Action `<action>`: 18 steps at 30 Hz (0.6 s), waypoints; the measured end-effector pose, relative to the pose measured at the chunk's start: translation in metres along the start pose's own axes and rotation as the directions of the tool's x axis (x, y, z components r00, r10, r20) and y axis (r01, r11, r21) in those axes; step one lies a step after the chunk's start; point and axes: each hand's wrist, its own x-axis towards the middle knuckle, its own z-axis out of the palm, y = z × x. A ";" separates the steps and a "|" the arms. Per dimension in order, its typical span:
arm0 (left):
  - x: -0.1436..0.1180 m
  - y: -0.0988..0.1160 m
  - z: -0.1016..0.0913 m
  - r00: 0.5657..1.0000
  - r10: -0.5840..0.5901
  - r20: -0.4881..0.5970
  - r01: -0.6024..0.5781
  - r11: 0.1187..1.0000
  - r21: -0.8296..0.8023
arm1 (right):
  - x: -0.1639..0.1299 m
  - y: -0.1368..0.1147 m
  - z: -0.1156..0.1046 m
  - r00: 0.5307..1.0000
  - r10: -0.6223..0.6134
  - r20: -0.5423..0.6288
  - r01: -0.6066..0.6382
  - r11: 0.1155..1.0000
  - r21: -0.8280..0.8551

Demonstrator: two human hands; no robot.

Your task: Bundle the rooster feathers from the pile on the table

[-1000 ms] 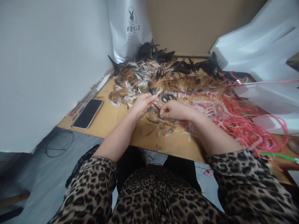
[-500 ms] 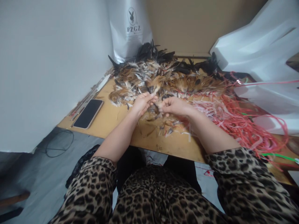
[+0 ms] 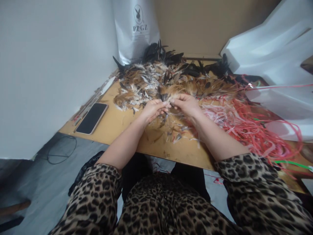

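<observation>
My left hand (image 3: 154, 110) is over the middle of the table, thumb and fingers pinched on the base of a brown feather (image 3: 165, 97). From the right, my right hand (image 3: 186, 105) meets it with thumb and forefinger closed at the same quill end; the fingertips of both hands touch or nearly touch. Just beyond lies a wide heap of brown, white and black feathers (image 3: 144, 78). Small scraps of feather (image 3: 177, 135) are scattered on the tabletop below my hands. How many feathers are in the pinch is hidden.
A phone (image 3: 92, 118) lies at the table's left side by a white panel (image 3: 58, 65). Tangled red and pink ribbon strips (image 3: 254, 130) spread over the right side. A silver-white printed bag (image 3: 137, 36) stands behind the feathers, and white plastic sheeting (image 3: 266, 45) is at the right.
My right hand has moved slightly up and in, so its fingertips now meet those of my left hand. The feather held upright before is now lower, at the joined fingertips.
</observation>
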 end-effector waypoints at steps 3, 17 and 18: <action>-0.001 -0.001 0.001 1.000 -0.003 0.016 0.003 1.000 -0.004 | -0.001 0.002 0.004 0.999 -0.022 -0.033 0.021 1.000 -0.023; -0.001 -0.002 0.002 1.000 -0.010 -0.009 0.011 0.998 0.060 | -0.003 0.006 0.011 0.998 -0.032 -0.058 0.028 0.998 -0.062; -0.001 -0.002 0.002 1.000 -0.001 -0.006 0.002 0.998 0.070 | -0.003 0.006 0.011 0.999 -0.027 -0.044 0.024 0.997 -0.067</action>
